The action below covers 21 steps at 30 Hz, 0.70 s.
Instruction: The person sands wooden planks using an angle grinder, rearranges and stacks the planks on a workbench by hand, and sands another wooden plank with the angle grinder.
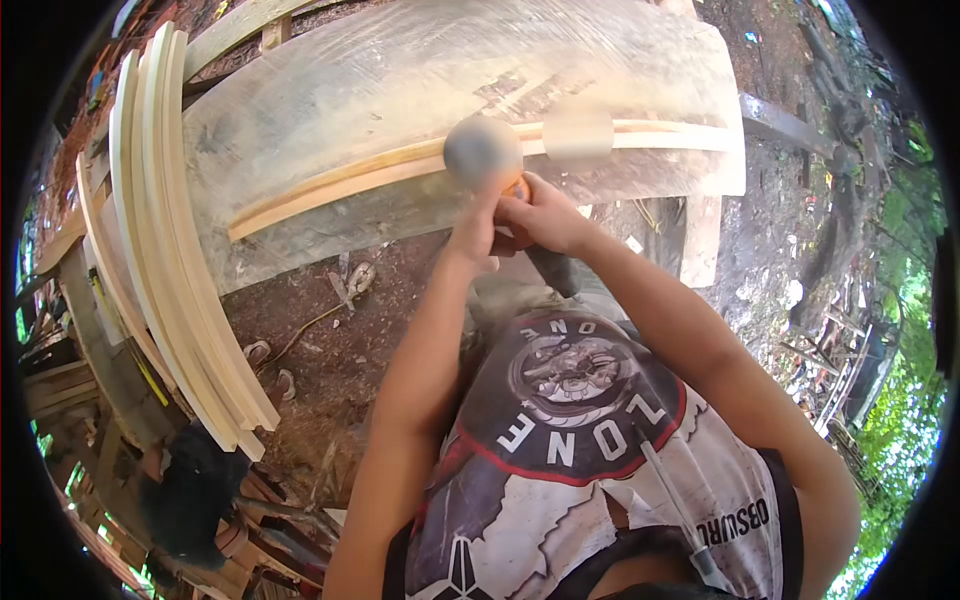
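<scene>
Orange tool (520, 188) sits clasped between left fingers (486, 212) and right fingers (514, 211)

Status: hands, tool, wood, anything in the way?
Left hand and right hand closed around orange-and-black tool. Wood lying lengthwise on board; tool contact unclear, blurred. No obstruction visible along unblurred wood.

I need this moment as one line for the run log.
left hand: grips orange-and-dark tool | right hand: grips same tool | wooden strips: lie on worktable | strip bundle: picture left
</scene>
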Available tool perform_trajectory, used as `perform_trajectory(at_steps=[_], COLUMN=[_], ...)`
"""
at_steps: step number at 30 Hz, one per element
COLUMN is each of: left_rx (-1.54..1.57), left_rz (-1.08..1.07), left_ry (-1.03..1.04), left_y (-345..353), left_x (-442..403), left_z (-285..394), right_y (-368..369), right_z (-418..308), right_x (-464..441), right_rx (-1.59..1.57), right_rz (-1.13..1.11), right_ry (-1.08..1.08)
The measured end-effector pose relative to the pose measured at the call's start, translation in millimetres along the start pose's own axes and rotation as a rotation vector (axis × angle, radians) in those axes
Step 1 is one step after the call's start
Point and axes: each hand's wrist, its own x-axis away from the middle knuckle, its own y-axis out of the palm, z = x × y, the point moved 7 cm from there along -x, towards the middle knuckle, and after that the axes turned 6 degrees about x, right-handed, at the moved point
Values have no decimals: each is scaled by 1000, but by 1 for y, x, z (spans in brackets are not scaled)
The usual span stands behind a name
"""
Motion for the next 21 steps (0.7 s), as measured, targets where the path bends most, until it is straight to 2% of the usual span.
perform_trajectory(at_steps=[3, 6, 10, 15, 17, 21], left_rx=[37, 88, 117, 69, 72, 42], left_rz=[95, 174, 211, 197, 219, 156], left_ry=[28, 82, 107, 66, 56, 62], left_y=[-38, -78, -96, -71, -55, -21], left_x=[17, 26, 37, 21, 11, -5], left_z=[7, 14, 29, 24, 20, 23], right_y=[31, 64, 84, 60, 37, 8], right_z=[-18, -42, -60, -45, -39, -18], right_x=[-17, -35, -49, -42, -35, -34], right_rx=[87, 196, 273, 279, 230, 132], right_rz=[-48, -83, -138, -122, -38, -75], right_ry=[47, 6, -40, -1, 25, 18])
